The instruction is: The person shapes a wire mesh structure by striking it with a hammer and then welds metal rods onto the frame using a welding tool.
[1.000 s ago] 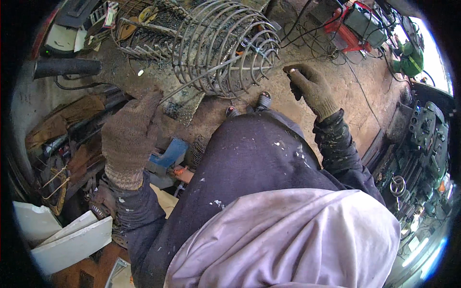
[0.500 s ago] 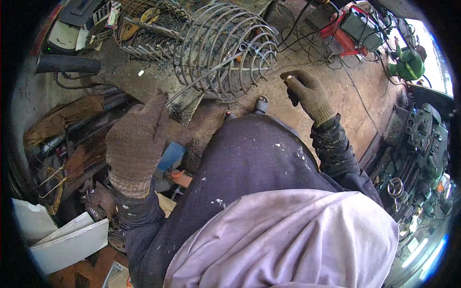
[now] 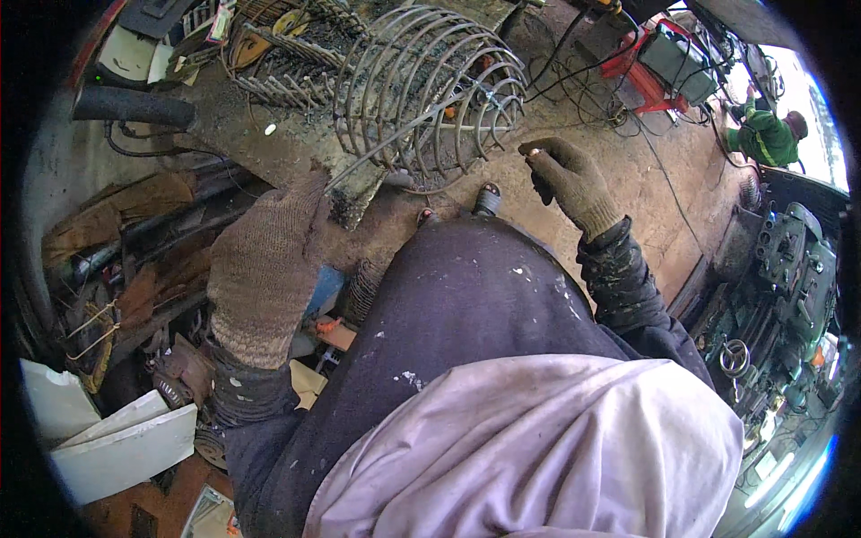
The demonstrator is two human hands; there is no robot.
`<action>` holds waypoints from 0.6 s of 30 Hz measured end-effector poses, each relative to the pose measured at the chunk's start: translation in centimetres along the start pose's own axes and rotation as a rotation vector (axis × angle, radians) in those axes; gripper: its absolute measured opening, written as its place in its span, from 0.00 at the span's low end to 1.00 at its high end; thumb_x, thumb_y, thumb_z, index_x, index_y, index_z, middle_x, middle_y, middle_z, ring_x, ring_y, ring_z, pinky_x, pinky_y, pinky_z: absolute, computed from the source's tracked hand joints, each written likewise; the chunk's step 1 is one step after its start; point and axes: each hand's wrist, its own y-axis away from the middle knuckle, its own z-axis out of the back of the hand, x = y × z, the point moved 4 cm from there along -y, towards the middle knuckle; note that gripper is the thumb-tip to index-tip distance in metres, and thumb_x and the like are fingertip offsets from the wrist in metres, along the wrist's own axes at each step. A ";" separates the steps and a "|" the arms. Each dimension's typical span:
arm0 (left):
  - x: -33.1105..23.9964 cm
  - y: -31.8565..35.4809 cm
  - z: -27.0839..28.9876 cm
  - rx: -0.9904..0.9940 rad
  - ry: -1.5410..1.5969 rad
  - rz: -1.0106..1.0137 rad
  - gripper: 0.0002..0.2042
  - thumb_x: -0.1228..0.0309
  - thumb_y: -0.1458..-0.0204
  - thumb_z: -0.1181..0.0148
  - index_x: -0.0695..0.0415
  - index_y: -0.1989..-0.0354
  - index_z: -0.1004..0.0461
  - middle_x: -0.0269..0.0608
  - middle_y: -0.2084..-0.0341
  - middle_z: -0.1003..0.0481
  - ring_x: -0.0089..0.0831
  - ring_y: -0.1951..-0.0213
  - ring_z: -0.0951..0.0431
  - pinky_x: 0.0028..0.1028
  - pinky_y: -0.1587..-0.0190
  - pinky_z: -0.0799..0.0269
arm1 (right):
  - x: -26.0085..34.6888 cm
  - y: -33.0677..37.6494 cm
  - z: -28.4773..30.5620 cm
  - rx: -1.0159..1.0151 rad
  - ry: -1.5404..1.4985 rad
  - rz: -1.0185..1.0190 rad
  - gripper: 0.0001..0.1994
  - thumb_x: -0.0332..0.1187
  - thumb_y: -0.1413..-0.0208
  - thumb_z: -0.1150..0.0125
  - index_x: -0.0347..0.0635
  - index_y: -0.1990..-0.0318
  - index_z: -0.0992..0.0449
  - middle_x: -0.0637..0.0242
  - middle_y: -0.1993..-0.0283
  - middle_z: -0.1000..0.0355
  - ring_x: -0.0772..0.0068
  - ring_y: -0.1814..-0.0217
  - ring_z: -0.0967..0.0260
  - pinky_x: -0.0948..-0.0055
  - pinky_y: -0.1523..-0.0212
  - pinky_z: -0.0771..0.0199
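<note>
I am wearing two knitted gloves, one on my left hand (image 3: 266,269) and one on my right hand (image 3: 570,183). One round wire cage (image 3: 430,85) of bent rods is lying on the table (image 3: 296,148) in front of me. Two shoe tips (image 3: 487,199) are showing below it. One red machine (image 3: 668,63) is standing on the floor, and one other person in green (image 3: 767,134) is crouching far off. Three white boards (image 3: 121,444) are lying at my lower left.
</note>
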 end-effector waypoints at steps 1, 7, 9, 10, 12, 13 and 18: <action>0.0 -0.2 0.0 0.029 -0.003 0.015 0.16 0.66 0.38 0.38 0.51 0.42 0.22 0.50 0.63 0.19 0.49 0.63 0.17 0.43 0.61 0.21 | 0.0 0.0 -0.1 -0.002 0.001 -0.006 0.18 0.41 0.31 0.42 0.34 0.47 0.20 0.72 0.69 0.25 0.82 0.71 0.30 0.76 0.71 0.29; 0.8 -0.3 -0.4 0.018 0.023 -0.041 0.15 0.67 0.38 0.38 0.51 0.43 0.21 0.50 0.63 0.19 0.49 0.63 0.17 0.42 0.62 0.21 | -0.1 -0.2 -0.4 0.009 -0.013 0.010 0.18 0.41 0.32 0.41 0.34 0.47 0.20 0.71 0.68 0.25 0.82 0.71 0.30 0.76 0.69 0.29; 0.7 -0.3 -0.2 -0.010 0.028 -0.045 0.14 0.65 0.38 0.40 0.51 0.45 0.21 0.49 0.66 0.20 0.47 0.64 0.17 0.41 0.64 0.21 | 0.0 -0.3 -0.7 0.013 -0.020 -0.008 0.18 0.41 0.32 0.41 0.34 0.47 0.20 0.71 0.68 0.25 0.82 0.70 0.30 0.77 0.69 0.29; 0.7 -0.4 -0.2 -0.021 0.034 -0.067 0.14 0.65 0.38 0.40 0.51 0.45 0.21 0.49 0.65 0.20 0.47 0.64 0.17 0.41 0.64 0.21 | -0.1 -0.3 -0.8 0.011 -0.021 -0.017 0.18 0.41 0.32 0.41 0.34 0.47 0.20 0.71 0.68 0.25 0.82 0.70 0.30 0.77 0.69 0.29; 0.8 -0.7 0.0 -0.044 0.045 -0.111 0.14 0.65 0.38 0.40 0.51 0.45 0.20 0.49 0.65 0.20 0.47 0.64 0.17 0.41 0.63 0.21 | -0.7 -0.5 -1.0 -0.005 -0.021 0.020 0.18 0.41 0.31 0.42 0.34 0.47 0.20 0.71 0.68 0.25 0.82 0.71 0.30 0.77 0.70 0.29; 0.9 -0.8 0.0 -0.050 0.058 -0.114 0.14 0.66 0.38 0.40 0.51 0.46 0.20 0.50 0.64 0.20 0.48 0.64 0.18 0.41 0.63 0.21 | -0.8 -0.5 -1.0 -0.013 -0.022 0.042 0.18 0.41 0.31 0.42 0.34 0.47 0.20 0.71 0.68 0.25 0.82 0.71 0.30 0.77 0.70 0.30; 1.0 -0.8 0.1 -0.032 0.053 -0.104 0.14 0.67 0.39 0.39 0.50 0.45 0.20 0.49 0.67 0.20 0.48 0.67 0.18 0.41 0.65 0.22 | -1.0 -0.5 0.2 -0.060 -0.085 -0.006 0.16 0.40 0.31 0.41 0.35 0.49 0.19 0.71 0.70 0.26 0.82 0.73 0.32 0.76 0.73 0.31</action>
